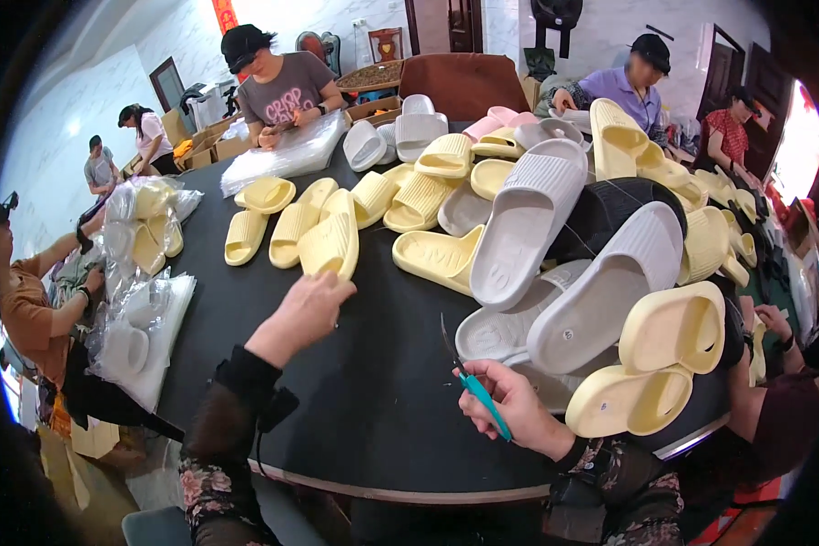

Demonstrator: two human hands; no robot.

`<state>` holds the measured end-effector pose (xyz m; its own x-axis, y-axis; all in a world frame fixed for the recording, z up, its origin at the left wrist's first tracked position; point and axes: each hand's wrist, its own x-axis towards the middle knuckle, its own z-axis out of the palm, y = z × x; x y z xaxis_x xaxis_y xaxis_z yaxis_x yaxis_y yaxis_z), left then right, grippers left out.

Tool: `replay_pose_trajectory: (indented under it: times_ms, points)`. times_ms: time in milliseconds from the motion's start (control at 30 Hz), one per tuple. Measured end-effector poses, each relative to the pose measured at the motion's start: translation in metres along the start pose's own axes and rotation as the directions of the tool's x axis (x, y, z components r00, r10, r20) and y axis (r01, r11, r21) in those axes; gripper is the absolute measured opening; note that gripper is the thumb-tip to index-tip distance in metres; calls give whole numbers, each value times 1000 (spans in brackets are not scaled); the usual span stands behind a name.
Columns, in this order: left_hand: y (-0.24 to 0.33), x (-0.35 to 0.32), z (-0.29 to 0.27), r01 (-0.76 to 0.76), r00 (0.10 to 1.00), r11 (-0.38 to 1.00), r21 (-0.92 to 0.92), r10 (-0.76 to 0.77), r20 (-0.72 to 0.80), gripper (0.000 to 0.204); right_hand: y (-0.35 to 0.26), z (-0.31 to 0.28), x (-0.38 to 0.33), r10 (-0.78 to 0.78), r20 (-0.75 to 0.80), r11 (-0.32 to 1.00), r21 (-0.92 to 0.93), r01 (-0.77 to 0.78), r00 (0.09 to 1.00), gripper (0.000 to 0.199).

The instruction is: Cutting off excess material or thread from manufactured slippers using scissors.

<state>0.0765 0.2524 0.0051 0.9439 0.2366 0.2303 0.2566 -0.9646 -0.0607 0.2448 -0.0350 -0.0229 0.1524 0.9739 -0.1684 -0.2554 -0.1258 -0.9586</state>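
Note:
My left hand is closed on the near end of a pale yellow slide sandal. That sandal is tilted up beside other yellow sandals on the black tabletop. In my right hand, near the table's front edge, is a small cutting tool with a teal handle, probably thread snips. Its thin dark blade points up and away from me. Just right of it lies a heap of grey sandals and yellow sandals, some stacked upright or on edge.
Clear plastic bags lie at the far edge by a person in a dark cap. Bagged sandals and a stack of bags sit at the left beside another person. More people work at the right. A cardboard box stands on the floor.

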Motion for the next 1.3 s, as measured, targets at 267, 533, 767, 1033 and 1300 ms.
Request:
replay_pose_trajectory:
  times_ms: [267, 533, 767, 1033, 1300]
  points:
    - [141, -67, -50, -462, 836, 858, -224, 506, 214, 31, 4, 3, -1, -52, -81, 993, 100, 61, 995, 39]
    - [140, -64, -73, -249, 953, 892, -377, 294, 67, 37, 2, 2, 3, -81, -68, 995, 51, 84, 994, 40]
    - [123, -55, -62, -85, 986, 959, -272, 120, 118, 51, 19, -1, 4, -209, -75, 978, 7, 210, 975, 39]
    - [122, -56, -60, 49, 937, 933, -355, 80, 339, 70, 10, 4, 0, -405, -39, 910, -113, 399, 914, 34]
    - [78, -27, -53, -28, 984, 978, -208, 63, 167, 59, 16, 0, 2, -417, -41, 906, -98, 411, 908, 34]
